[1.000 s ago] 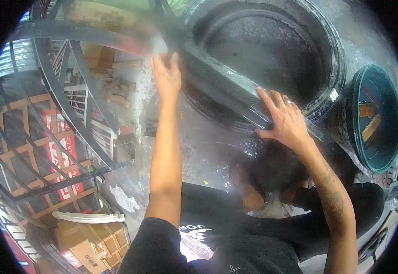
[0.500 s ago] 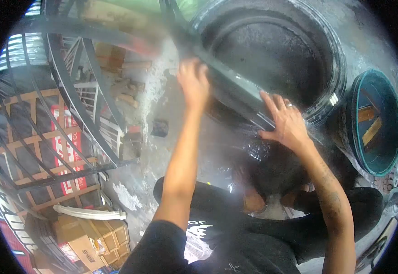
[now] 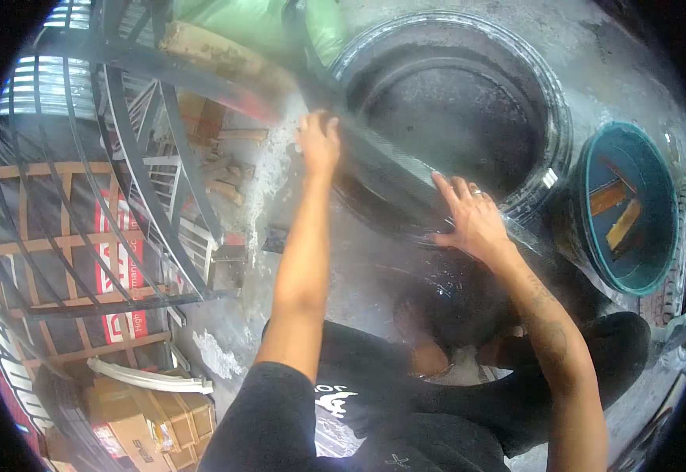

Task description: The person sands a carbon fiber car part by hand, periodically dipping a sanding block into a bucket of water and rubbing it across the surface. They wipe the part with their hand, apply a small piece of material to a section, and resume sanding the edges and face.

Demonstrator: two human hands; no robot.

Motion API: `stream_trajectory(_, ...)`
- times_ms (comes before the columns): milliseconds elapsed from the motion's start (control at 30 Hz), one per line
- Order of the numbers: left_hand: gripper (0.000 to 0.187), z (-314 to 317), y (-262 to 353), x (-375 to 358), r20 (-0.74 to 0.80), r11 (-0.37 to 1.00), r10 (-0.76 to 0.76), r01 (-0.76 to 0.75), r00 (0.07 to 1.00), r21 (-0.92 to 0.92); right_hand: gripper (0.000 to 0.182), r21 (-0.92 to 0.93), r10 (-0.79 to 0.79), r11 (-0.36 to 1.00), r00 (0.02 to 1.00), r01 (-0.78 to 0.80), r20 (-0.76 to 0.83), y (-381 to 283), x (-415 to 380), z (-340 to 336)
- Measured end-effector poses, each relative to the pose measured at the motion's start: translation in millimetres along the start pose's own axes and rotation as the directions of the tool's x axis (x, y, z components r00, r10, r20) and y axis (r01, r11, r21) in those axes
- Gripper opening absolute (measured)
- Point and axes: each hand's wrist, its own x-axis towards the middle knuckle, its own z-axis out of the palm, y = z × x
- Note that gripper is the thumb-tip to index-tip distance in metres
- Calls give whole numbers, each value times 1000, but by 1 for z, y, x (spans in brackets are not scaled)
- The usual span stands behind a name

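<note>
A long dark strip with a fine woven-looking surface (image 3: pixel 394 163) lies slantwise over the near side of a wide round black tub (image 3: pixel 543 102). My left hand (image 3: pixel 319 143) has its fingers curled over the strip toward its far left part. Farther down, my right hand (image 3: pixel 475 216), with a ring on one finger, grips the lower right part, fingers over the top edge and thumb on the near side. The strip's far end blurs into the dark bars behind it. Inside the tub, the dark bottom shows past the strip.
To the right stands a teal bucket (image 3: pixel 586 197) with wooden pieces (image 3: pixel 622 224) inside. Black metal grilles (image 3: pixel 134 177) lean at left. Cardboard boxes (image 3: pixel 150 417) and a curved white piece (image 3: pixel 150 376) lie at lower left. A green sheet (image 3: pixel 323 27) is at the back.
The whole view has shifted slightly, so the tub and bucket appear farther left. Both hands keep their hold on the strip, whose woven-looking surface shows more clearly now.
</note>
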Motion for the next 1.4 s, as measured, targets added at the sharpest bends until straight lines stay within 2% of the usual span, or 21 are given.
stream_trajectory(100, 30, 15, 30, -42, -150, 990, 58, -37, 987, 135, 124, 19, 0, 1000, 1000, -1, 7, 1, -1, -1)
stream_trajectory(167, 29, -14, 74, -81, 7, 991, 132, -131, 991, -38, 124, -1, -1, 1000, 1000, 1, -9, 4, 3, -4)
stream_trajectory(233, 28, -16, 50, -59, 94, 976, 211, -204, 973, -79, 124, 7, 7, 1000, 1000, -7, 23, 0, 0, -3)
stream_trajectory(367, 32, 2, 27, -23, -136, 995, 52, -40, 989, 89, 126, -10, 4, 1000, 1000, -4, 3, 2, -2, 1)
stream_trajectory(433, 33, -5, 67, -64, -22, 998, 27, -26, 999, 63, 127, 10, 26, 1000, 999, -26, 45, 4, 2, -3)
stream_trajectory(467, 33, -7, 78, -88, -18, 990, 141, -142, 990, -12, 127, 7, 22, 1000, 1000, -22, 21, 4, 1, -2)
stream_trajectory(500, 29, -20, 88, -97, 41, 988, 134, -130, 990, -79, 128, 4, 10, 1000, 1000, -10, 13, 3, 0, 1)
stream_trajectory(567, 27, -13, 47, -68, 52, 964, 265, -266, 963, 25, 128, 19, 20, 1000, 1000, -20, 19, 2, -1, 0)
stream_trajectory(633, 28, -13, 19, -24, -3, 997, 42, -43, 999, -57, 127, 14, 24, 1000, 1000, -24, 10, -1, -3, -2)
stream_trajectory(700, 30, 4, 31, -34, -157, 997, -10, 22, 987, 77, 127, 13, 21, 1000, 1000, -21, 4, 2, -4, 0)
stream_trajectory(833, 31, -20, 81, -106, 56, 985, 152, -147, 987, -94, 128, -7, 7, 1000, 1000, -7, 8, 2, -1, -3)
stream_trajectory(867, 31, -12, 58, -94, 19, 968, 242, -240, 970, -72, 127, 4, 20, 1000, 999, -20, 27, 3, -1, -2)
stream_trajectory(900, 32, -21, 50, -75, 77, 986, 164, -162, 983, -32, 127, 15, 32, 999, 998, -33, 48, 2, -1, -3)
stream_trajectory(1000, 48, -5, 3, -25, -107, 987, -151, 156, 983, 32, 126, 11, 8, 1000, 1000, -8, 11, 3, -5, 5)
stream_trajectory(1033, 55, -1, -12, -19, -107, 974, -222, 226, 969, 27, 126, 5, 1, 1000, 1000, -1, 3, 4, -2, 3)
stream_trajectory(1100, 55, 4, -18, -29, -301, 964, -265, 263, 916, -47, 127, 5, 0, 1000, 1000, 0, -10, 5, -4, 4)
stream_trajectory(1167, 54, 3, -12, -56, -304, 973, -220, 231, 927, 0, 127, 8, -4, 1000, 1000, 5, -24, 5, -1, 0)
stream_trajectory(1200, 52, -14, 18, -67, -216, 955, -288, 266, 933, -129, 127, 6, 1, 1000, 1000, -1, -24, 4, -1, 0)
stream_trajectory(1233, 48, -9, 20, -83, -162, 969, -201, 171, 966, -179, 127, 6, 7, 1000, 1000, -7, -18, 3, -3, 2)
stream_trajectory(1367, 36, -20, 25, -81, -121, 1000, -19, 18, 992, -6, 127, 21, 13, 1000, 1000, -14, 19, 5, -2, 0)
stream_trajectory(1400, 35, -13, 21, -71, -122, 997, -72, 74, 990, 16, 127, 33, 10, 999, 1000, -10, -2, 6, -2, 2)
